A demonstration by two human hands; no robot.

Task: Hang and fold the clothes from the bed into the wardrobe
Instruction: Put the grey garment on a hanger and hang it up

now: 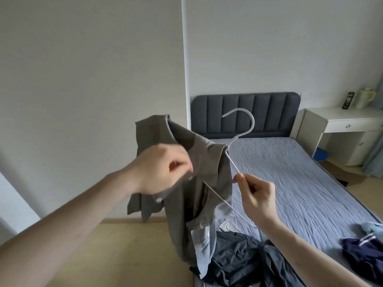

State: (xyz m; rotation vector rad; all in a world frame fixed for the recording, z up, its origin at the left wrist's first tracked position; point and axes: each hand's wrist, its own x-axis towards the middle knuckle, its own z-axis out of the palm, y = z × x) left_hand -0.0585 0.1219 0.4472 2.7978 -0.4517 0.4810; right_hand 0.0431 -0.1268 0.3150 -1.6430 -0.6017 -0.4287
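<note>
A grey button shirt (186, 204) hangs in the air in front of me, above the near left corner of the bed (290, 183). My left hand (161, 170) grips the shirt just below its collar. A thin white hanger (240, 129) has one arm tucked into the shirt's collar, its hook pointing up. My right hand (255, 195) pinches the hanger's free right arm between thumb and fingers. On the bed's near end lie a dark navy garment (248, 262) and a navy and light blue pile (364, 251).
The bed has a dark grey headboard (244, 112) against the far wall. A white desk (342, 125) with a kettle and a dark box stands to its right. A wall corner (184, 79) juts out on the left; wooden floor (103, 255) lies below.
</note>
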